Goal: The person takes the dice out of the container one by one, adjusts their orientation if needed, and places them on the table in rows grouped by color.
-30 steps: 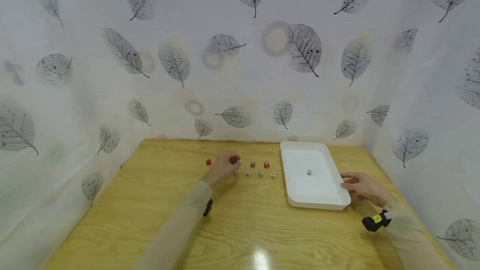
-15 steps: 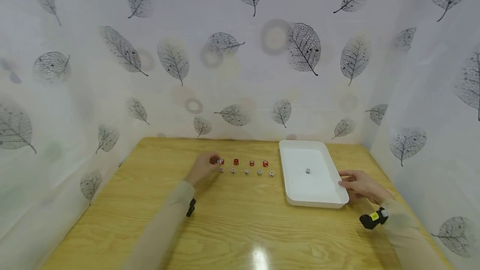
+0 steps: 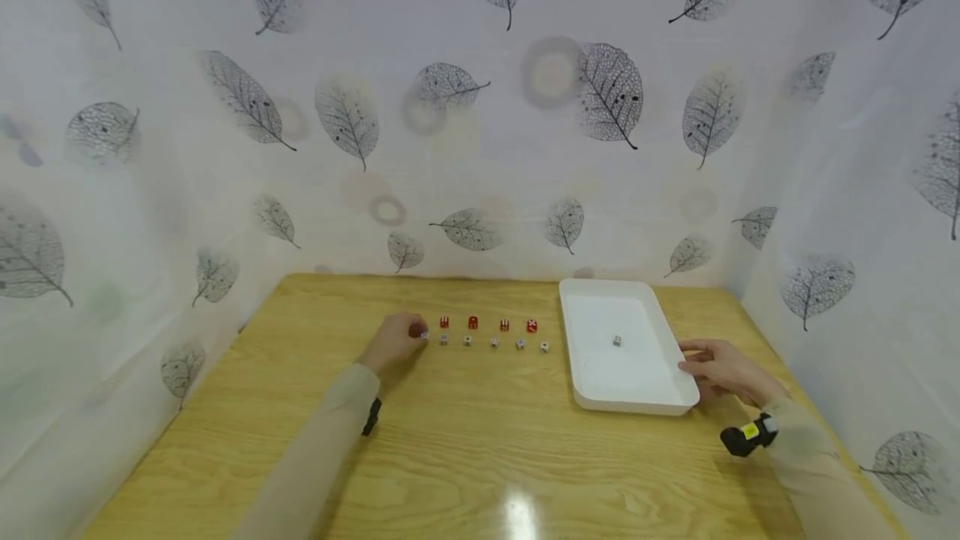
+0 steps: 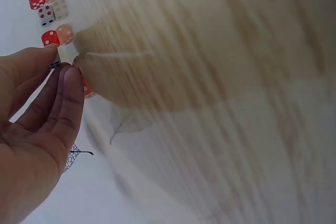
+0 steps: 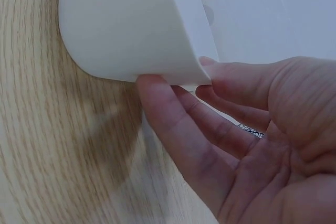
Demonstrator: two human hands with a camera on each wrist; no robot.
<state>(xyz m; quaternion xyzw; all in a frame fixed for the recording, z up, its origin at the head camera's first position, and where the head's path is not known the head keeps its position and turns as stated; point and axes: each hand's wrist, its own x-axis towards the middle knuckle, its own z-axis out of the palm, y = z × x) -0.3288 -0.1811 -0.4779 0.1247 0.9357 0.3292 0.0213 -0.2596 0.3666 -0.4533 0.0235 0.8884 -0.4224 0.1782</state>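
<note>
My left hand (image 3: 393, 342) pinches a white die (image 3: 424, 336) between thumb and fingertips at the left end of a row of white dice (image 3: 467, 341). In the left wrist view, fingers mostly cover this die (image 4: 54, 65); whether it touches the table cannot be told. Just behind runs a row of red dice (image 3: 472, 322); one more red die (image 4: 88, 88) peeks out past the fingers. My right hand (image 3: 727, 369) grips the right side of a white tray (image 3: 628, 407), thumb at the rim and fingers against the outer wall. A lone white die (image 3: 617, 341) lies in the tray.
The wooden table (image 3: 465, 448) meets a leaf-patterned sheet (image 3: 480, 148) at its back and sides. The tray stands right of both dice rows, close to the rightmost dice.
Carrying the white die, my left hand has moved left past the red dice, then slightly nearer, to the white row's left end. My right hand stays on the tray.
</note>
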